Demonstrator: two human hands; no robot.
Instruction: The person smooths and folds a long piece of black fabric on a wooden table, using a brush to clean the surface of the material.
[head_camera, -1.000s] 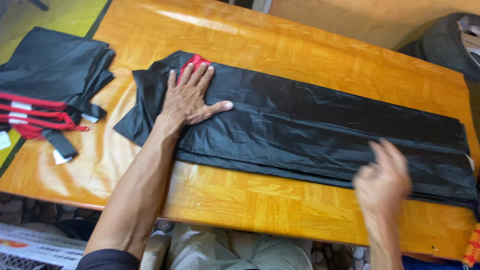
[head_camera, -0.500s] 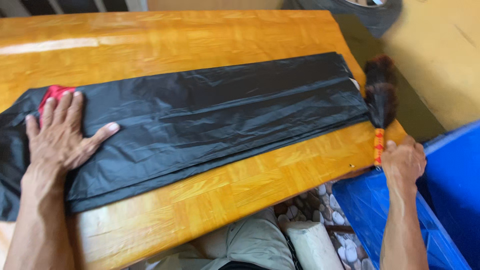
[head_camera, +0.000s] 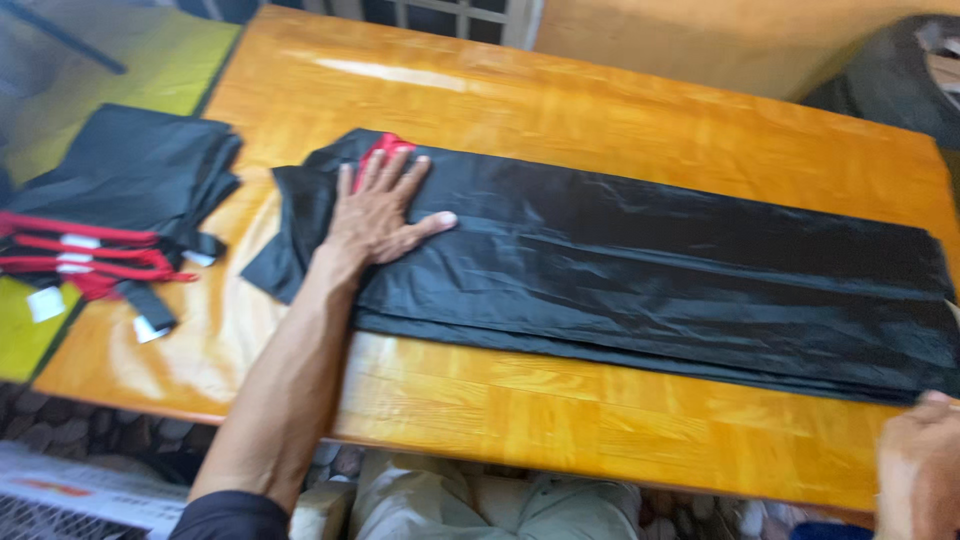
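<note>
A long black cloth (head_camera: 640, 270), folded into a narrow strip of several layers, lay along the wooden table (head_camera: 560, 110), running from near the left end to the right edge and sitting closer to the near edge than the far one. At its left end a small patch of red trim (head_camera: 385, 150) showed just beyond the fingertips.

The left hand (head_camera: 385, 210) lay flat on that left end, palm down, fingers spread and released, thumb out to the right, gripping nothing. It seemed to be pinning the layers so they would not slide on the smooth wood. Its forearm ran straight up from the near edge, wrist level, with a dark sleeve at the elbow.

The right hand (head_camera: 920, 470) sat at the near right corner of the table, just beside the cloth's right end and half cut off by the frame; whether its fingers were curled on the cloth or loose could not be told.

Near the left edge, well apart from the strip, lay a pile of folded black cloths (head_camera: 120, 190) with red bands and small white tags.
</note>
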